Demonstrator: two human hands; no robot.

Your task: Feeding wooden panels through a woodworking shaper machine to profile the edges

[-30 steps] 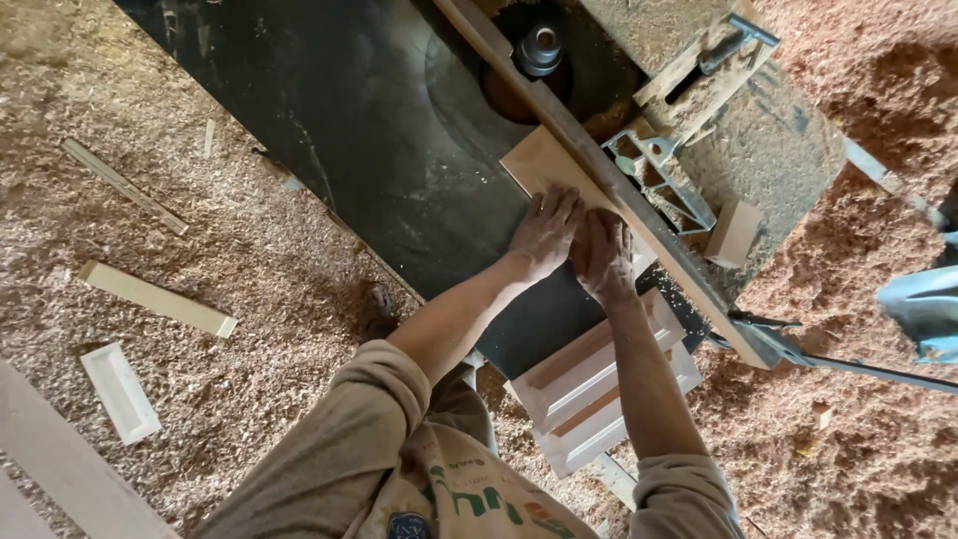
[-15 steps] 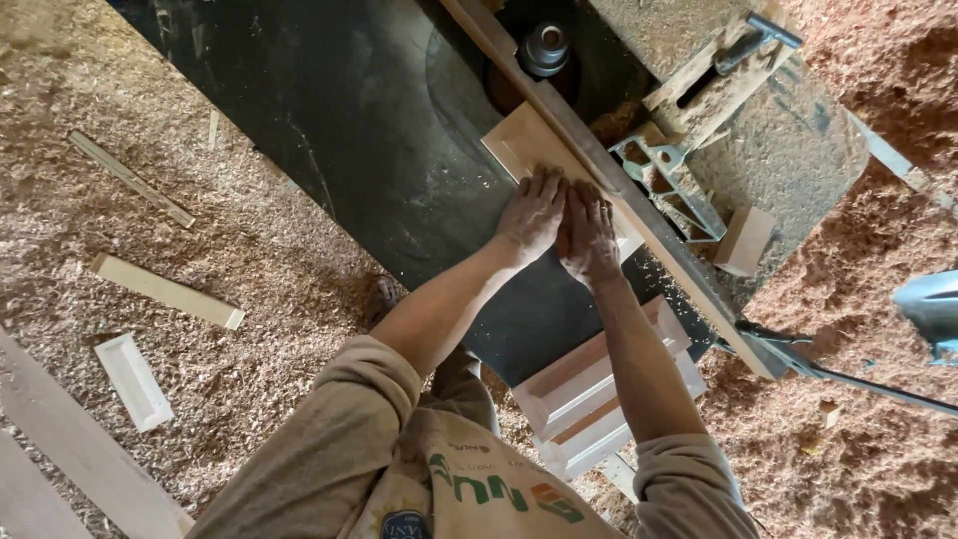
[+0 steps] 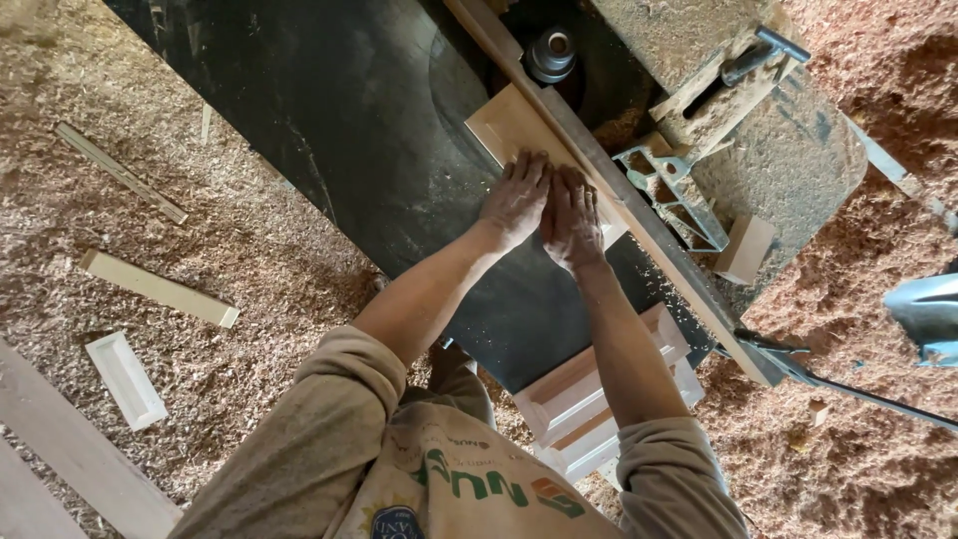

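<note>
Both hands lie flat on a pale wooden panel (image 3: 509, 130) that rests on the dark machine table (image 3: 339, 130). The left hand (image 3: 517, 200) and the right hand (image 3: 572, 215) sit side by side, touching — fingers stretched out straight and close together, palms down, pressing on the panel and gripping nothing.

The panel lies on the table with its far long edge against the long wooden fence (image 3: 609, 190) that runs slantwise across the table. Only the panel's upper end shows past the fingertips; the rest is under the hands. Just beyond the fence from that upper end stands the round metal cutter head (image 3: 552, 55), in a dark opening of the table.

On the far side of the fence from the hands, a metal bracket (image 3: 671, 195) and a small wooden block (image 3: 744, 250) sit near each other. At the near end of the table, between the person's forearms and touching the table's edge, is a stack of similar pale panels (image 3: 589, 399).

Left of the table, on the sawdust-covered floor (image 3: 200, 250), lie a flat board (image 3: 160, 289), a thin strip (image 3: 120, 172) and a small white panel (image 3: 125, 379) — well apart from the hands.
</note>
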